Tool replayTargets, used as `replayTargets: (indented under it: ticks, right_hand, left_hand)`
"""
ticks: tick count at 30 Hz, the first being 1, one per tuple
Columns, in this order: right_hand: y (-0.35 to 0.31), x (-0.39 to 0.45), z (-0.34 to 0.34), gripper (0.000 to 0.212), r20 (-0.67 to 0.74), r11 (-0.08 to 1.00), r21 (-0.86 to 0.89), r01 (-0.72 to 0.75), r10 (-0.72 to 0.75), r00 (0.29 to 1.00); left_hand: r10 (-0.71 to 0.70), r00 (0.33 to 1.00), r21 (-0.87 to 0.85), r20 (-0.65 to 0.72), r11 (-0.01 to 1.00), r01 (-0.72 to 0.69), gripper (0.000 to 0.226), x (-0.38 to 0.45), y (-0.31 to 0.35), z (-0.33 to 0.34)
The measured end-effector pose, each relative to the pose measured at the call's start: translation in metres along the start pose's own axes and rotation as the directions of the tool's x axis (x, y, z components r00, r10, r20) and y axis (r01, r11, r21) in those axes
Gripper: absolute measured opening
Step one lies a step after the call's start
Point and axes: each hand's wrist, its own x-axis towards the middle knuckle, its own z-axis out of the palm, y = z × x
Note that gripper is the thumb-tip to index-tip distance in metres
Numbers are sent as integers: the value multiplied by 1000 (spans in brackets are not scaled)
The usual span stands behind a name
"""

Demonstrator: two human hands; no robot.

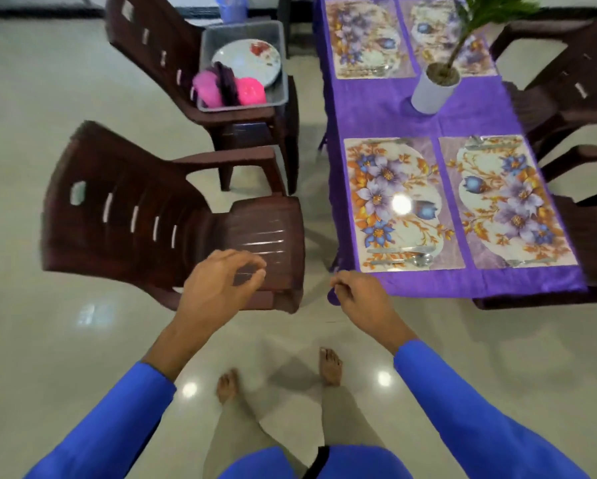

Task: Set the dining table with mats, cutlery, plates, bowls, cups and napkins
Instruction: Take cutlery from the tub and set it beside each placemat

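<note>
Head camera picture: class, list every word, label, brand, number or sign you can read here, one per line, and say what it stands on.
None: no readable text anywhere in this view.
The four floral mats carry only flower prints.
The plate in the grey tub bears a red flower motif, no lettering.
The white plant pot is plain.

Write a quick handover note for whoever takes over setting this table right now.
Left hand and right hand: both empty, fingers loosely curled, near the table's corner.
Done: four floral mats on the purple tablecloth; cutlery lies on them.
Plates and pink and purple items wait in the grey tub on the far chair.
Left: plates, bowls, cups, napkins.
</note>
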Motion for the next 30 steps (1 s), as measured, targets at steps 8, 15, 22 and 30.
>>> replayTargets:
  ticks: [8,15,22,30]
  right_hand:
    - [-147,5,168,24,304,976,-199,84,-20,952]
    - [-352,37,211,18,216,980,-63,190,-172,961]
    - [-524,124,261,16,198,942,116,317,-334,921]
    - [-667,283,328,13,202,918,340,202,-281,938]
  left_hand:
    - [-200,973,-38,-119,980,197,17,-103,-188,-118]
    - [-286,950,-82,-122,957,278,25,-174,-318,-224]
    - [-372,908,-231,-194,917,326,21,-153,-438,-310]
    - [-357,908,-248,-222,921,301,25,-40,-562,-432]
